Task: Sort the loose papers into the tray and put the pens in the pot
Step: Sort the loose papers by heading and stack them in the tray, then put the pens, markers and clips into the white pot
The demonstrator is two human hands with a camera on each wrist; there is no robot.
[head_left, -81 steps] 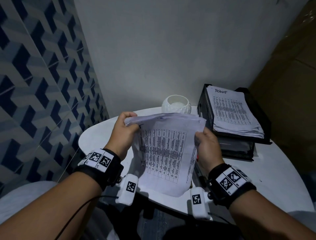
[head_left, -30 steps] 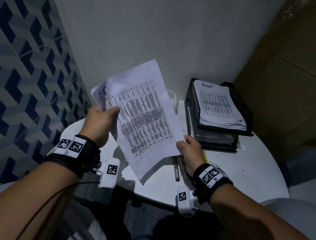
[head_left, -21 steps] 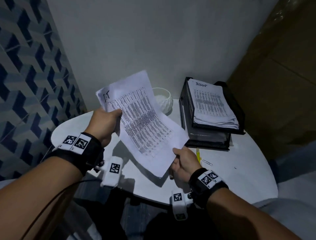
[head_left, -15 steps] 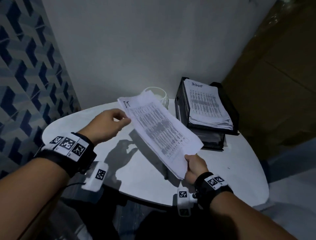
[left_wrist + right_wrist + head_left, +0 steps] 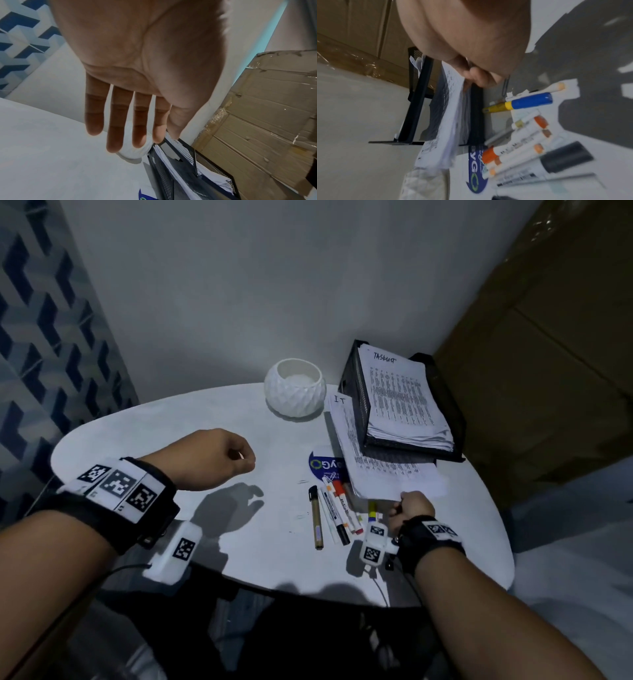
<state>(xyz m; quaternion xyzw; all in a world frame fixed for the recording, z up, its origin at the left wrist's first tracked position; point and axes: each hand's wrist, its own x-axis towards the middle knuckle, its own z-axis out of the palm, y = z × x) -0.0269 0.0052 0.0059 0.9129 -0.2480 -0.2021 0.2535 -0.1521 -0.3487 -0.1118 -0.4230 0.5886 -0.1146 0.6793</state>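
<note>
My right hand [image 5: 408, 504] grips the near edge of the "IT" paper stack [image 5: 387, 470]. The stack lies partly inside the lower tier of the black mesh tray [image 5: 356, 374], and its near end sticks out. The right wrist view shows my thumb and fingers [image 5: 476, 76] pinching those papers [image 5: 452, 121]. Another stack of papers [image 5: 400, 398] fills the top tier. My left hand [image 5: 222, 460] hovers over the table and holds nothing, its fingers [image 5: 118, 121] straight. Several pens [image 5: 334, 510] lie loose just left of my right hand. The white pot [image 5: 294, 386] stands behind them.
A round blue card [image 5: 323, 467] lies half under the papers, beside the pens. A cardboard box [image 5: 548, 354] stands right of the tray. A white wall is behind the white table [image 5: 154, 433], and a tiled wall is on the left.
My left hand let go of the papers and drew back to the left. My right hand carried the stack right and down into the tray's lower tier, uncovering the pens.
</note>
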